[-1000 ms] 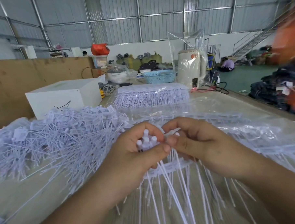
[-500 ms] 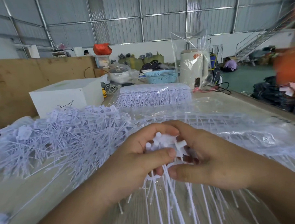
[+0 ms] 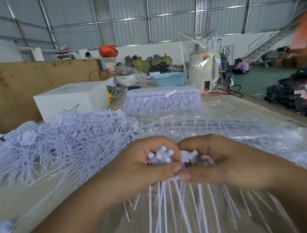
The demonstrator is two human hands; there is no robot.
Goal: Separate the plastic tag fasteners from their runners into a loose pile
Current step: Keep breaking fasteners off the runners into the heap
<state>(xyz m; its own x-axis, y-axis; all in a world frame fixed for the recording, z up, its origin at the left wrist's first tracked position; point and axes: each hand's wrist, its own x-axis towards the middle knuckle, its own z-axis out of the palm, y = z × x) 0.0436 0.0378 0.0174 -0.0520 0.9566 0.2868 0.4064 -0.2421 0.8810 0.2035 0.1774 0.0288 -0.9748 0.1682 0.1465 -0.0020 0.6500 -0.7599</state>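
While gripped: two hands [image 3: 169, 166], one fastener bunch [image 3: 161, 155].

A white box [image 3: 72, 98] sits at left centre. Behind it stands a brown board [image 3: 33, 82]. At upper centre are a blue basket [image 3: 169, 79], a red bag [image 3: 108, 51], and what may be a kettle [image 3: 204, 72] under clear plastic.

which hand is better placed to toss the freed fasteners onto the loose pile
Left. The left hand already grips a bundle of fastener heads, and the loose pile lies on its side. The right hand pinches the runner strip and would have to cross over.
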